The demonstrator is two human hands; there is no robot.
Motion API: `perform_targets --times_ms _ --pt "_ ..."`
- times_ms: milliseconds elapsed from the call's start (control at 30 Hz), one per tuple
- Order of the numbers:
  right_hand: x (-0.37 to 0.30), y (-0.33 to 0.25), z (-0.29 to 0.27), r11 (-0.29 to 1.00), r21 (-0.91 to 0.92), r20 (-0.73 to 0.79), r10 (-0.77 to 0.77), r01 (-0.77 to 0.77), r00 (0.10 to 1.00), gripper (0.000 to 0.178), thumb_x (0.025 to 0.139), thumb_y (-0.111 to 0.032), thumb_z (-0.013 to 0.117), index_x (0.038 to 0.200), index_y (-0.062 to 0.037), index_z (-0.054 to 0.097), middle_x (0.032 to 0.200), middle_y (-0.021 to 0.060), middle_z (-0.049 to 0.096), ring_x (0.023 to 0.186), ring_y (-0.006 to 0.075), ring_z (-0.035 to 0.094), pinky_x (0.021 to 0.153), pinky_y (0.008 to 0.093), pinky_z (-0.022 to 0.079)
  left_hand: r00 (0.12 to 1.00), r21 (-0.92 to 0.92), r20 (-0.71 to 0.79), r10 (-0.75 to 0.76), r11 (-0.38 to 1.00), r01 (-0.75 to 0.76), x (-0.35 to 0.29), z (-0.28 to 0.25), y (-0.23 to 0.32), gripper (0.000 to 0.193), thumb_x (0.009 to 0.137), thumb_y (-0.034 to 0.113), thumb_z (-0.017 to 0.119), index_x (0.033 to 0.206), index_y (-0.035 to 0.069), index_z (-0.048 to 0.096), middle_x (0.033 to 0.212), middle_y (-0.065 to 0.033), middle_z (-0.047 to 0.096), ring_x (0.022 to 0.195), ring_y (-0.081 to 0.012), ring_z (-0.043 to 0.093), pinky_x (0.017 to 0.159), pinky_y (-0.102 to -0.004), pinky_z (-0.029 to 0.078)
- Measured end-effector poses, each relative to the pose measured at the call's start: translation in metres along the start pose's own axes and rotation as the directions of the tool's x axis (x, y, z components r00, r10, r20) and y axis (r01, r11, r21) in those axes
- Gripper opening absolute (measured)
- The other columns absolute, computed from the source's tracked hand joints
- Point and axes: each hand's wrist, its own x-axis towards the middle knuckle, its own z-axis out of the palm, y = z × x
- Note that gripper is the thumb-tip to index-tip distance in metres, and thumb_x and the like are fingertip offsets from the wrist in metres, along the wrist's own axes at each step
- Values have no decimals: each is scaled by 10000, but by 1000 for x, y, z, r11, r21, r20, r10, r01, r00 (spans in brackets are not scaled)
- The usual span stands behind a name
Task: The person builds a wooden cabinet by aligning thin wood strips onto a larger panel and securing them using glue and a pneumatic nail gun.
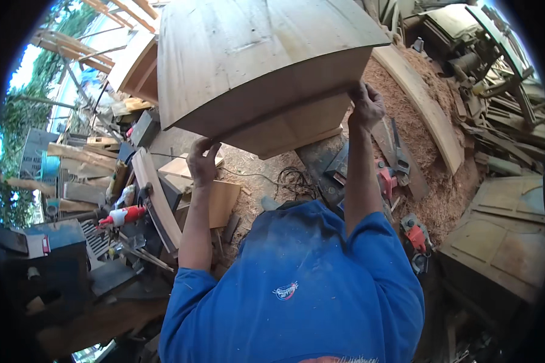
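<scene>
A large pale wooden case (260,45), broad and boxy with a wide top board, fills the upper middle of the head view. Its near face is set back under the overhanging board and lies in shadow. My left hand (203,161) grips the near edge by the left side, thumb and fingers curled at the wood. On the other side my right hand (367,106) is closed on the near right corner, its fingertips partly hidden. Both arms reach forward, and the case looks tilted. What supports its far end cannot be seen.
Wood shavings (427,100) cover the ground at right, around a long plank (422,100). A handsaw (399,150) and red-bodied power tools (415,235) lie near my right arm. Left are a red-and-white bottle (122,216) and stacked boards (157,193). A black cable (293,177) runs below the case.
</scene>
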Motion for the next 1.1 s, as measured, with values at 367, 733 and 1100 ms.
perform_targets --times_ms 367,733,1100 --pt "0 16 -3 995 88 59 44 -49 997 353 820 -59 829 1023 102 589 977 185 683 792 221 716 702 314 646 947 84 -321 -35 994 65 -22 10 15 579 784 221 878 1184 21 510 805 -21 487 642 -133 475 617 -309 466" --pt "7 28 -7 998 -32 18 -50 51 999 246 878 -69 772 1006 77 621 894 139 700 726 182 698 679 329 624 700 -642 630 -336 281 713 -23 108 86 225 979 217 657 1049 9 608 923 -140 709 795 -255 726 711 -359 620" --pt "-2 17 -10 996 61 58 65 -68 996 432 890 -167 785 1155 111 587 975 139 702 808 171 705 731 300 612 693 -727 569 -442 122 675 -9 134 81 254 960 193 676 1123 7 617 968 -172 730 854 -289 729 733 -407 605"
